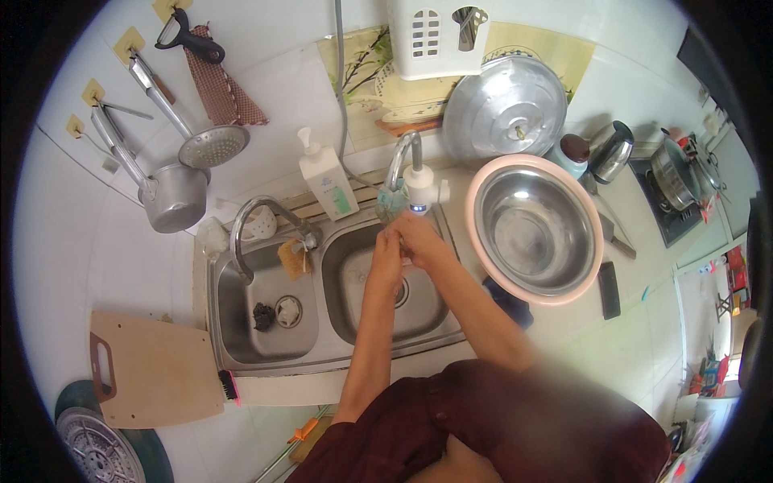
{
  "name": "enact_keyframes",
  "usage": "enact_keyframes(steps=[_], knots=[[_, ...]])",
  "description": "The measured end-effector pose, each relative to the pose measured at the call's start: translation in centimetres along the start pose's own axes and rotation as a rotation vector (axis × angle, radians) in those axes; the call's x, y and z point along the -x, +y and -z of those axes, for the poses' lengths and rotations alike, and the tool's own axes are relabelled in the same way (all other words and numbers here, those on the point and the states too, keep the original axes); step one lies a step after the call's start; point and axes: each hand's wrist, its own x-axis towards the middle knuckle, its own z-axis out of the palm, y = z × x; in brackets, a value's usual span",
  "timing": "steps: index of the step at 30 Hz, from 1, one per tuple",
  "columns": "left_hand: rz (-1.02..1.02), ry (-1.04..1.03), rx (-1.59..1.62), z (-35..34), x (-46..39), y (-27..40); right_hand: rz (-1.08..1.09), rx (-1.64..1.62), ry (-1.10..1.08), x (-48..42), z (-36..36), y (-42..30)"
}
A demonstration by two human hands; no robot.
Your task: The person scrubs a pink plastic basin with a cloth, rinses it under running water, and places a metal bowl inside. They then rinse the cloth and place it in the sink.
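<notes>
My left hand (387, 259) and my right hand (421, 239) are pressed together over the right basin of a stainless steel double sink (356, 308), just below the spout of a curved tap (400, 156) with a white heater body (418, 184). A pale bluish cloth (391, 200) hangs around the spout's end, right above my fingers. My palms are hidden, so whether anything lies between them cannot be told. A white pump bottle (329, 181) stands behind the sink. Over the left basin arches a second tap (241, 229), with a yellow sponge (294, 259) beside its base.
On the right counter are a steel bowl (531, 223) inside a pink basin (474, 241), a knife (616, 236), a black phone-like object (609, 290) and a kettle (611, 151). A large aluminium lid (507, 108) leans behind. At left lies a cutting board (157, 374); a saucepan (175, 199) hangs above.
</notes>
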Motion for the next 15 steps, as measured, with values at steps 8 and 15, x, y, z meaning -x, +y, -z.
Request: enact_keyframes(steps=[8, 15], knots=[[0.039, -0.145, 0.319, -1.4, 4.1, -0.2, -0.054, 0.495, 0.098, 2.5, -0.7, -0.4], [0.065, -0.104, 0.336, -1.6, 3.7, -0.2, 0.232, 0.844, 0.057, 2.7, -1.0, 0.7]])
